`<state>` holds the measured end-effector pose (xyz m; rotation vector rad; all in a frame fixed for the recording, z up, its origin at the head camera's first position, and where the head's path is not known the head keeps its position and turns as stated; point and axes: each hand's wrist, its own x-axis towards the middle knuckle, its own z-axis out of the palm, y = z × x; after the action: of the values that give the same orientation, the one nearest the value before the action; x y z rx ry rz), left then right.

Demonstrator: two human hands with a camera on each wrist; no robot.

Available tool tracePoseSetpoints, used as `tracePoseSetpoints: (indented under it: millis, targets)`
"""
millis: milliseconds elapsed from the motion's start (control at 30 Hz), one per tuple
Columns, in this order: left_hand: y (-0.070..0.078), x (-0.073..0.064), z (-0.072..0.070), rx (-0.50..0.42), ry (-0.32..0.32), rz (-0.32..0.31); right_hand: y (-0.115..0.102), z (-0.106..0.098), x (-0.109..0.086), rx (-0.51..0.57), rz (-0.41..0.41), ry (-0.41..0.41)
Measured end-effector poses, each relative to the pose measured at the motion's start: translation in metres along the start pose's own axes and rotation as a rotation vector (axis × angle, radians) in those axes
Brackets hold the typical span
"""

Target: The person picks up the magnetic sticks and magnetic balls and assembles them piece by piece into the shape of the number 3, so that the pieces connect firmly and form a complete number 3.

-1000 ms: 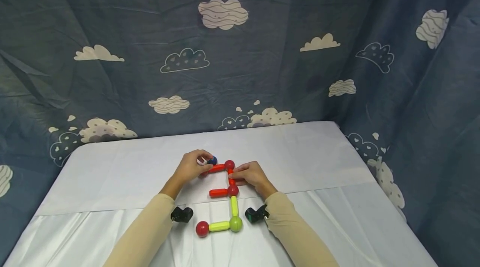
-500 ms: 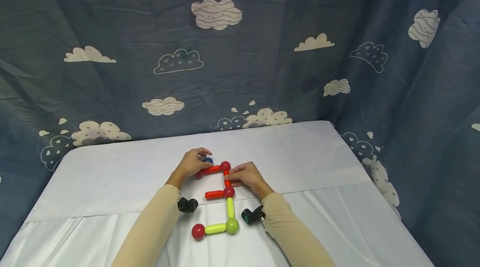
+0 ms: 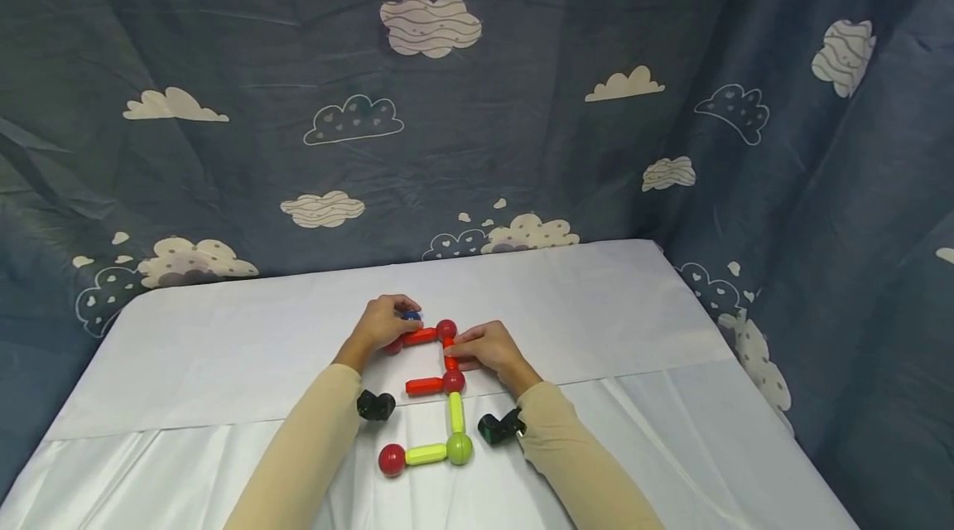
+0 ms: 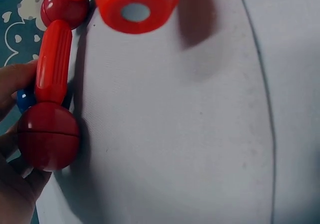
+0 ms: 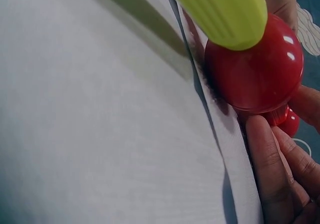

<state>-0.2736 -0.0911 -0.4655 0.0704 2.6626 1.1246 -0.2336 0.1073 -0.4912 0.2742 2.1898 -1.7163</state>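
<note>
Magnetic rods and balls form a zigzag frame on the white cloth. In the head view my left hand (image 3: 378,330) is at its far left end, fingers curled round a blue ball (image 3: 411,316). Just below it is a red end ball (image 4: 48,136), with the hand beside it in the left wrist view. A red rod (image 3: 421,336) joins that ball to the far corner ball (image 3: 446,330). My right hand (image 3: 488,349) pinches the upright red rod (image 3: 449,354) between this corner and the middle red ball (image 5: 255,67). The right fingers partly cover the rod.
Another red rod (image 3: 424,386) sticks out left from the middle ball. Nearer me, a yellow-green rod (image 3: 456,412), a green ball (image 3: 459,448), a second yellow-green rod (image 3: 426,454) and a red ball (image 3: 392,460) continue the frame. A cloud-patterned curtain (image 3: 477,141) hangs behind the table.
The head view has shifted slightly, so the whole scene sits a little further left. My left fingers have closed more over the blue ball. The right hand keeps its pinch on the red rod.
</note>
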Motion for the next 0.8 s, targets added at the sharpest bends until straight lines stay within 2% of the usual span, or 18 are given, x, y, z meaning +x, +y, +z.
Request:
tracePoseSetpoints:
  millis: [400, 633, 800]
  targets:
    - [-0.006, -0.008, -0.013, -0.086, 0.034, 0.014, 0.0, 0.004, -0.001, 0.018, -0.001, -0.019]
    - [-0.003, -0.02, -0.02, -0.131, 0.051, 0.037, 0.001, 0.001, -0.001, 0.034, -0.028, -0.033]
    - [0.0, -0.03, -0.027, -0.133, 0.054, 0.082, 0.0, -0.002, -0.002, 0.006, -0.033, -0.014]
